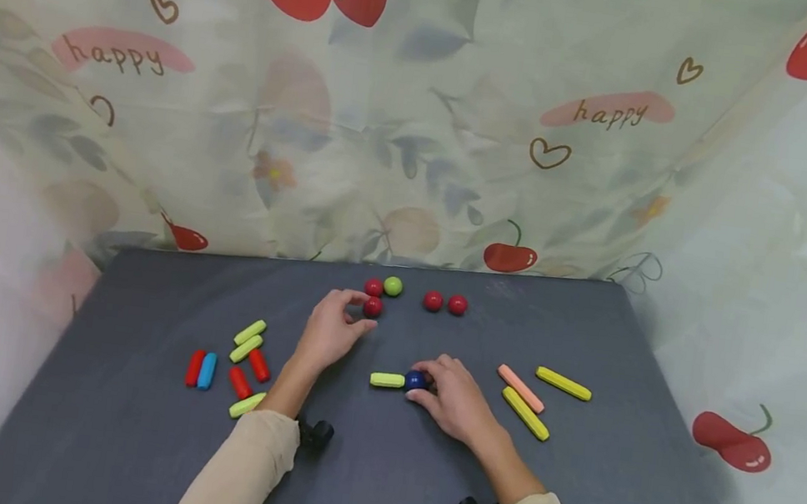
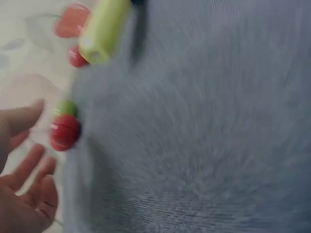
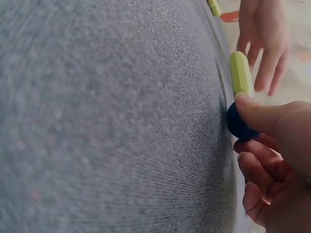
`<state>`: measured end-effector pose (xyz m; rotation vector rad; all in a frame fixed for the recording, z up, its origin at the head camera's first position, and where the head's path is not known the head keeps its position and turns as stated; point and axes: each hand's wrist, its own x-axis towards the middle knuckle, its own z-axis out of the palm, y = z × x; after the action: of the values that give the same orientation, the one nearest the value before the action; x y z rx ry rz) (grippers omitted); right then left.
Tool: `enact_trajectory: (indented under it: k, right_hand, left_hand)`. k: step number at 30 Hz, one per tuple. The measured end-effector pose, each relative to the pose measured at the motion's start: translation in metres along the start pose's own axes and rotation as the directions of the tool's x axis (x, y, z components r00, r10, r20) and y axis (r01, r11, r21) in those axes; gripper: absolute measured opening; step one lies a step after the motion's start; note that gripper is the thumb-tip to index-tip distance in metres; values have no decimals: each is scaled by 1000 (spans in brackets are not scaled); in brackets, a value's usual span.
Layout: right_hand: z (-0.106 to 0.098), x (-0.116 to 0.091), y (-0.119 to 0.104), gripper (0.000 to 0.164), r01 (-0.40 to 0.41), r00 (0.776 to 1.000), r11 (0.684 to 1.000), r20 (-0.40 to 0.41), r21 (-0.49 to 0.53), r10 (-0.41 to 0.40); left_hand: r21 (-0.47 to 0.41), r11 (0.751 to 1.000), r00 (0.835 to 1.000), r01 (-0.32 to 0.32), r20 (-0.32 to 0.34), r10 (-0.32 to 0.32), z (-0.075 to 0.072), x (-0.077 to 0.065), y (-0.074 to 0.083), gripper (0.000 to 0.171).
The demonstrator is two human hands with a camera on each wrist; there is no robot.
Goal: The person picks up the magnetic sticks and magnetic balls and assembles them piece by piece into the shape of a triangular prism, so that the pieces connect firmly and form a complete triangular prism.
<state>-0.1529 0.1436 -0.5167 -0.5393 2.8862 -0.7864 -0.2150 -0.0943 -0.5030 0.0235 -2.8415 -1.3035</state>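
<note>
My left hand (image 1: 332,329) reaches to a red ball (image 1: 372,307) near the back of the table, its thumb and fingers spread on either side. In the left wrist view a gap shows between the fingers and the red ball (image 2: 65,132). With thumb and fingers my right hand (image 1: 457,399) pinches a dark blue ball (image 1: 415,380) at mid-table. A short yellow-green stick (image 1: 387,380) lies end-on against the blue ball's left side. In the right wrist view the thumb covers part of the blue ball (image 3: 239,122).
Behind the left hand sit another red ball (image 1: 373,286) and a green ball (image 1: 392,286); two red balls (image 1: 445,302) are to their right. Short red, blue and yellow-green sticks (image 1: 245,349) lie left. Longer yellow and pink sticks (image 1: 525,413) lie right. Patterned cloth (image 1: 420,119) hangs behind.
</note>
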Motion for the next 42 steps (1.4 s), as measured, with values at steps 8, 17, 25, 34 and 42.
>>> enact_trajectory:
  k: [8,17,25,34,42]
  right_hand:
    - [2,-2,3,36,-5,1000,1000,-11,3,5]
    - [4,-4,2,36,3,1000,1000,-10,26,-3]
    - [5,-5,3,36,4,1000,999,-24,33,-3]
    - [6,-3,8,35,2,1000,1000,-27,17,-1]
    - [3,6,8,34,16,999,1000,-29,4,-15]
  left_hand:
    - [136,985,994,-108,-4,109,14,23,-5,41]
    - [211,974,996,-83,11,83,20,21,-8,36]
    - [37,994,994,-102,-41,103,-3,-3,-4,31]
    - [3,999,999,-37,31,37,-19,-50,-13,32]
    - [-18,1000,998,-12,69,13,-9,-73,-18,36]
